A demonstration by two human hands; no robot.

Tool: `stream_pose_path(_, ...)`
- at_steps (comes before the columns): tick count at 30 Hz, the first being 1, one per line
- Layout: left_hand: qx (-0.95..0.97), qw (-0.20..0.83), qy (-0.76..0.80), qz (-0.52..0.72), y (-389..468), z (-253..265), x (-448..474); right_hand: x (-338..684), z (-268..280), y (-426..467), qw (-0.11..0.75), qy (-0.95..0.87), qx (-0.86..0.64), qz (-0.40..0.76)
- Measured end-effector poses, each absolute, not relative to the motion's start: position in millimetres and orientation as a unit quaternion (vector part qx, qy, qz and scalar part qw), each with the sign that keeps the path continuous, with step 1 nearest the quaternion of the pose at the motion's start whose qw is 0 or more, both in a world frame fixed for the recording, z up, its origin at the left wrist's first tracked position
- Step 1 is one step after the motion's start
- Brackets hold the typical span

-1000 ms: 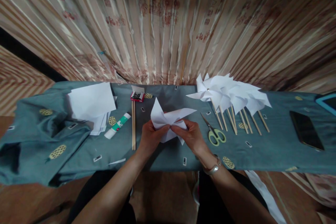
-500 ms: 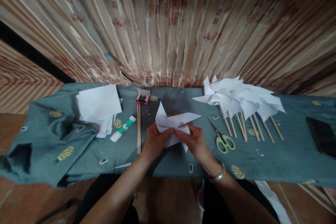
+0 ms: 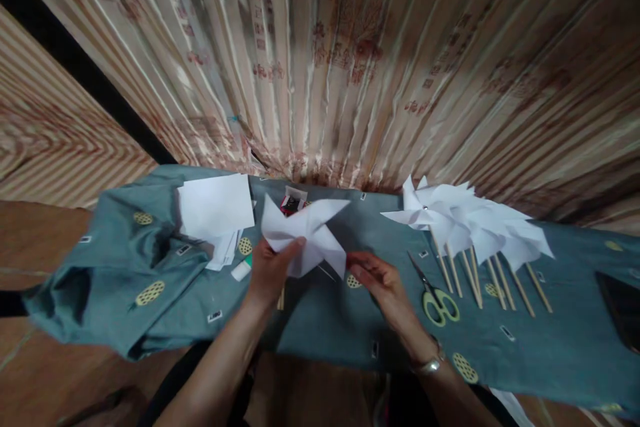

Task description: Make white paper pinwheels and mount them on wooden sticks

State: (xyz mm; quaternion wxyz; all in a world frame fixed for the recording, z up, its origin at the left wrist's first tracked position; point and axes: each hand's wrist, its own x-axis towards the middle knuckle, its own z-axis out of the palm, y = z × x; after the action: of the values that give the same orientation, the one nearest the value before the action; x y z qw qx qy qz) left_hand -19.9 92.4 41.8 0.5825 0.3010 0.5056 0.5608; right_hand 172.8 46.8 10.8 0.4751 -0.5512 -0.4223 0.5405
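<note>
My left hand (image 3: 273, 270) pinches a white paper pinwheel (image 3: 316, 232) near its centre, with the thumb on top. The pinwheel's blades are folded in and fanned out, and no stick shows on it. Just to the right, my right hand (image 3: 375, 275) is open with its fingers loosely bent; the fingertips are beside the tip of the lower right blade, and I cannot tell if they touch it. Behind the pinwheel is a small red box (image 3: 293, 200) of dark pins, partly covered. Wooden sticks (image 3: 281, 299) and a glue stick (image 3: 242, 269) are mostly hidden by my left hand and the pinwheel.
A stack of white paper (image 3: 216, 205) lies at the left on the green cloth (image 3: 320, 340). To the right are scissors (image 3: 437, 300) with green handles, a row of finished pinwheels (image 3: 470, 220) on sticks, and a dark phone (image 3: 617, 307). A curtain (image 3: 310, 67) hangs behind.
My right hand has let go of the pinwheel and moved right. My left hand now holds the pinwheel alone, shifted left with its blades facing up. The camera view has tilted and shifted.
</note>
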Motion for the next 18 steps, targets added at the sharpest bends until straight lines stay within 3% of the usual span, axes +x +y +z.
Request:
stream_pose_path(5, 0.184, 0.521, 0.506, 0.662, 112.3, 64.8, -69.5, 168.4, -3.1, 58.6, 0.464, -0.489, -0.608, 0.419)
stream_pose_path(10, 0.152, 0.48, 0.484, 0.715, 113.3, 67.8, -97.9, 135.5, 21.9, 93.7, 0.387, -0.673, -0.575, 0.258)
stream_pose_path(12, 0.147, 0.48, 0.481, 0.719, 110.7, 68.2, -102.1, 118.7, 40.0, 119.6, 0.306, -0.755, -0.555, 0.166)
stream_pose_path(15, 0.137, 0.489, 0.478, 0.717, 106.1, 71.2, -105.2, 95.2, 58.9, 161.1, 0.088, -0.841, -0.533, 0.034)
stream_pose_path(18, 0.13, 0.496, 0.473, 0.717, 101.8, 74.4, -108.0, 78.6, 61.2, 190.6, 0.016, -0.857, -0.515, 0.018)
